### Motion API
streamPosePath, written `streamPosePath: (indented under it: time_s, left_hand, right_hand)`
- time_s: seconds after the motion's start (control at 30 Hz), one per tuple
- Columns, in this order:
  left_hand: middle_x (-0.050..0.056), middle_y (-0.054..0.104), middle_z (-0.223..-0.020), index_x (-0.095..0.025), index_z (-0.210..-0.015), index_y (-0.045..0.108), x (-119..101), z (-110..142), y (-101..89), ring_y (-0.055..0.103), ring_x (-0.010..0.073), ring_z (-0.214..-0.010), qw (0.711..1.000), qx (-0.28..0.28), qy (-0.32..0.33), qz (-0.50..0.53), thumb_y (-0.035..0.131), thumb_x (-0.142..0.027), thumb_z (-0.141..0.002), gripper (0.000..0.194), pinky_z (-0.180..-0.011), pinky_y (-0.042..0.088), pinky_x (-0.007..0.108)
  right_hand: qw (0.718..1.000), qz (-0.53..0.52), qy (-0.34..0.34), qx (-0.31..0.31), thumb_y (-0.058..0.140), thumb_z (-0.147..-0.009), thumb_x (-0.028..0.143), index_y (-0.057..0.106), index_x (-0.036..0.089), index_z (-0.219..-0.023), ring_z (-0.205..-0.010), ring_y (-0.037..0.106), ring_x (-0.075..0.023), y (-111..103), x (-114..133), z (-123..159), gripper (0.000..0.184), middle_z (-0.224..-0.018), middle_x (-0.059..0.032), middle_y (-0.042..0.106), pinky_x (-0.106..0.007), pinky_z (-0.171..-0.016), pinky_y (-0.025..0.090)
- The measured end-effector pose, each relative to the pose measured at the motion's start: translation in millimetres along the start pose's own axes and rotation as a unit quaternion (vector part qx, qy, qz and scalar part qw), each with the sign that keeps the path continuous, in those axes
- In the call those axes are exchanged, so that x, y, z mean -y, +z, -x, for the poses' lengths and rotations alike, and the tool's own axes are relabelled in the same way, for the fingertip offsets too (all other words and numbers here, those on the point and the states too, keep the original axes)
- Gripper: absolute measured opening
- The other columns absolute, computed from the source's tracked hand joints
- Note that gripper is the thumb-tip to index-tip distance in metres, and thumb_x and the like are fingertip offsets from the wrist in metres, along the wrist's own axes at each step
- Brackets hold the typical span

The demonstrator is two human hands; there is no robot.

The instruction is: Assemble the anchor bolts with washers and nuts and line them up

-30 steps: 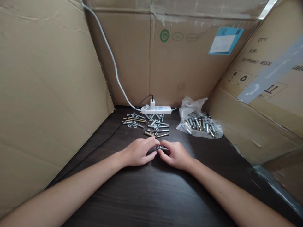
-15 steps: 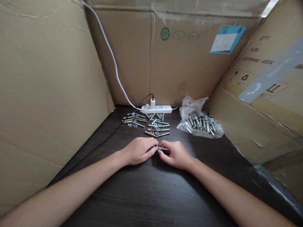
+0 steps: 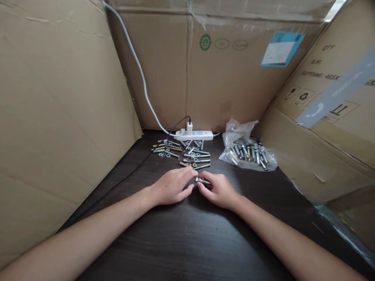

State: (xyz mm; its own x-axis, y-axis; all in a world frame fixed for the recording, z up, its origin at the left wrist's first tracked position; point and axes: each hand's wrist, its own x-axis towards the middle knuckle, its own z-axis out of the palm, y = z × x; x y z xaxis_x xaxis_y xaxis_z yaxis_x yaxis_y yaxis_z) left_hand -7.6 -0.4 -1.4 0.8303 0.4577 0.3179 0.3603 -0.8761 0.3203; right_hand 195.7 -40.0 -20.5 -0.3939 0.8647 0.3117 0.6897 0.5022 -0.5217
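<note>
Between the thumb and forefinger of my right hand [image 3: 218, 188] is a silvery expansion bolt [image 3: 202, 180], lying roughly level, with its nut end pointing left. My left hand [image 3: 175, 185] is just left of that end, thumb and fingers apart around it; whether a fingertip still touches the nut I cannot make out. Beyond my hands lie loose bolts and sleeves [image 3: 200, 160] on the dark table [image 3: 181, 242], some silvery and some brassy. Washers and nuts [image 3: 168, 155] are scattered among them.
A clear plastic bag [image 3: 249, 164] with several bolts stands at the back right. Behind the loose parts is a white power strip [image 3: 205, 135] with a plugged-in charger [image 3: 189, 128]. A black cable [image 3: 125, 175] crosses the table's left side. Cardboard walls [image 3: 158, 70] enclose the table.
My left thumb and fingers have spread apart from their pinch at the bolt's end, so the nut now shows. My right hand keeps its hold, nearly in the same place.
</note>
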Motion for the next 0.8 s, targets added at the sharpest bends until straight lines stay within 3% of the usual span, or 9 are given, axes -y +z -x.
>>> streamPosePath:
  time_s: [0.3, 0.53, 0.67, 0.8]
  left_hand:
    - [0.004, 0.054, -0.095, -0.019, -0.106, 0.045, 1.5, -1.0, 0.5, 0.055, 0.0163, -0.079, 1.000, 0.015, 0.003, -0.026, 0.040, -0.023, -0.092, 0.015, -0.069, 0.043, 0.027]
    - [0.003, 0.059, -0.092, -0.018, -0.101, 0.048, 4.1, -1.1, 3.8, 0.057, 0.0167, -0.083, 1.000, 0.023, -0.019, -0.003, 0.039, -0.025, -0.094, 0.013, -0.073, 0.042, 0.026]
    - [0.001, 0.060, -0.081, -0.019, -0.090, 0.051, 4.7, -1.6, 5.2, 0.058, 0.0168, -0.077, 0.998, 0.047, -0.039, -0.024, 0.032, -0.028, -0.097, 0.023, -0.072, 0.041, 0.028]
    - [0.003, 0.060, -0.094, -0.019, -0.100, 0.049, 1.6, -1.1, 1.9, 0.057, 0.0172, -0.082, 0.998, 0.002, -0.053, -0.017, 0.036, -0.027, -0.095, 0.016, -0.075, 0.042, 0.029]
  right_hand:
    - [1.000, 0.005, -0.006, 0.010, 0.049, -0.086, 0.028, 0.057, 0.020, -0.082, -0.053, 0.053, -0.0113, -1.6, 2.1, -0.4, 0.012, -0.064, 0.0011, 0.061, -0.019, -0.054, 0.035]
    - [1.000, 0.006, -0.006, 0.018, 0.051, -0.085, 0.028, 0.060, 0.019, -0.095, -0.055, 0.057, -0.0120, 0.3, 0.9, 0.3, 0.016, -0.069, -0.0004, 0.066, -0.020, -0.056, 0.038]
    - [1.000, 0.013, -0.019, 0.017, 0.052, -0.084, 0.028, 0.061, 0.019, -0.092, -0.054, 0.056, -0.0117, 1.4, 0.7, 0.2, 0.015, -0.068, -0.0001, 0.066, -0.020, -0.055, 0.038]
    - [1.000, -0.002, -0.007, 0.002, 0.052, -0.084, 0.028, 0.059, 0.019, -0.090, -0.053, 0.055, -0.0114, 1.7, -0.7, -0.5, 0.013, -0.066, 0.0002, 0.064, -0.019, -0.054, 0.038]
